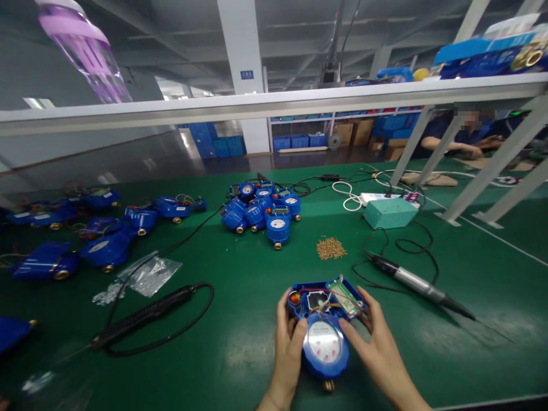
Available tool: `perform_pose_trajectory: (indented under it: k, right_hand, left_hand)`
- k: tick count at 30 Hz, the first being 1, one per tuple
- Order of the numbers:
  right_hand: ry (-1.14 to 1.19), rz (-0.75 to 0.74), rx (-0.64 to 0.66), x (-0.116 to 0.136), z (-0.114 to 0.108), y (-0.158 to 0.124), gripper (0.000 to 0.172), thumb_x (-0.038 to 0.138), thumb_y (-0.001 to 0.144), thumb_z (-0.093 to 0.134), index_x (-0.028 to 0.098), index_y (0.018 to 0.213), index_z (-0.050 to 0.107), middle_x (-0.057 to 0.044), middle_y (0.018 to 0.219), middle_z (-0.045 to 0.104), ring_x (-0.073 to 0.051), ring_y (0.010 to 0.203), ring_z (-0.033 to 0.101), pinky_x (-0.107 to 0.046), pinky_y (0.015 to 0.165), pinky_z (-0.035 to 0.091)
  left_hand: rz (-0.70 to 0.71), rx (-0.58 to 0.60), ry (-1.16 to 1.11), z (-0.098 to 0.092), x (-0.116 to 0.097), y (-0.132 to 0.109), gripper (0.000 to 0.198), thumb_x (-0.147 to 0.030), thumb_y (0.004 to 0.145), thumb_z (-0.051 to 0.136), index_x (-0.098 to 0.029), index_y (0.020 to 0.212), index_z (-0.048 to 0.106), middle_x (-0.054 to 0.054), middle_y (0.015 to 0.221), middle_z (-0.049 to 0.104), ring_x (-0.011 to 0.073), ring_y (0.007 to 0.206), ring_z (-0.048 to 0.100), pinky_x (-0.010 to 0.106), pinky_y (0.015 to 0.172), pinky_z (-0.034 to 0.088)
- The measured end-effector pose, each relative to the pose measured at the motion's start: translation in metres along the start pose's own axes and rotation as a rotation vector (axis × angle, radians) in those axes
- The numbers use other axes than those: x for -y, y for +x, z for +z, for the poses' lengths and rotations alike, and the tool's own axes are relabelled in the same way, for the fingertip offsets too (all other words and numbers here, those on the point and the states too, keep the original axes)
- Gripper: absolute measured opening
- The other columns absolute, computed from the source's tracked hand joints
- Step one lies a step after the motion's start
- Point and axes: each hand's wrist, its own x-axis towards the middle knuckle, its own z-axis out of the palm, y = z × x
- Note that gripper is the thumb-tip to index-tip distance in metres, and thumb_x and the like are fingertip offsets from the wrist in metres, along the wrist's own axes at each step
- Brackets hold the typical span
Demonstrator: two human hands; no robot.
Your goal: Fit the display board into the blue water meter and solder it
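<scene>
A blue water meter (pixel 324 331) with a round white dial and an open top compartment showing wires and a small circuit board lies on the green table (pixel 240 342) near the front edge. My left hand (pixel 289 342) grips its left side, thumb on the dial rim. My right hand (pixel 377 337) holds its right side, fingers curled against the open compartment. A brass fitting pokes out below the meter.
A grey electric screwdriver (pixel 422 285) lies right of the meter, a black one (pixel 143 314) to the left. Several blue meters (pixel 261 211) cluster mid-table, more at far left. A pile of brass screws (pixel 330 248), a plastic bag (pixel 149 274), a green box (pixel 389 212). Another person (pixel 466 137) works at back right.
</scene>
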Motion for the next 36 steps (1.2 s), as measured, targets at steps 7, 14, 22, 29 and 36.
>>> perform_pose_trajectory:
  k: [7, 14, 22, 29, 36]
  right_hand:
    - [-0.009, -0.018, 0.089, 0.002, -0.001, 0.016, 0.077, 0.066, 0.080, 0.068, 0.028, 0.141, 0.039, -0.010, 0.138, 0.058, -0.031, 0.118, 0.062, -0.052, 0.107, 0.049]
    - [0.010, -0.115, 0.178, -0.004, -0.005, 0.032, 0.067, 0.062, 0.083, 0.067, 0.026, 0.135, 0.046, -0.011, 0.133, 0.062, -0.028, 0.112, 0.067, -0.047, 0.099, 0.056]
    - [-0.212, -0.612, 0.192, 0.006, -0.015, 0.058, 0.051, 0.040, 0.093, 0.065, 0.027, 0.139, 0.046, -0.007, 0.129, 0.064, -0.020, 0.114, 0.066, -0.030, 0.094, 0.059]
    - [-0.138, -1.070, 0.190, 0.023, -0.008, 0.095, 0.049, 0.019, 0.094, 0.065, 0.010, 0.139, 0.047, -0.016, 0.137, 0.057, -0.021, 0.132, 0.052, -0.033, 0.118, 0.037]
    - [-0.122, -1.177, 0.196, 0.022, 0.002, 0.107, 0.053, 0.005, 0.090, 0.064, 0.003, 0.139, 0.045, -0.021, 0.138, 0.053, -0.025, 0.134, 0.049, -0.038, 0.119, 0.035]
  left_hand:
    - [0.265, -0.018, 0.453, -0.009, -0.014, 0.004, 0.061, -0.038, 0.093, 0.053, -0.024, 0.148, 0.030, 0.013, 0.159, 0.033, 0.0329, 0.149, 0.029, 0.057, 0.124, 0.022]
    - [0.440, 0.347, 0.930, 0.017, -0.082, 0.018, 0.066, -0.011, 0.086, 0.051, -0.033, 0.146, 0.035, 0.005, 0.144, 0.055, 0.0250, 0.140, 0.042, 0.063, 0.125, 0.005]
    - [0.652, 0.393, 0.851, 0.034, -0.100, 0.017, 0.028, -0.019, 0.088, 0.054, -0.019, 0.112, 0.067, 0.006, 0.093, 0.069, 0.0189, 0.090, 0.066, 0.049, 0.112, 0.040]
    - [0.614, 0.060, 0.751, 0.039, -0.085, 0.006, 0.016, -0.014, 0.087, 0.060, -0.017, 0.076, 0.071, 0.003, 0.071, 0.071, 0.0135, 0.070, 0.065, 0.025, 0.071, 0.049]
    - [0.332, -0.089, 0.692, 0.052, -0.084, 0.020, 0.010, -0.010, 0.078, 0.067, -0.015, 0.071, 0.071, -0.001, 0.059, 0.059, 0.0098, 0.056, 0.057, 0.020, 0.060, 0.045]
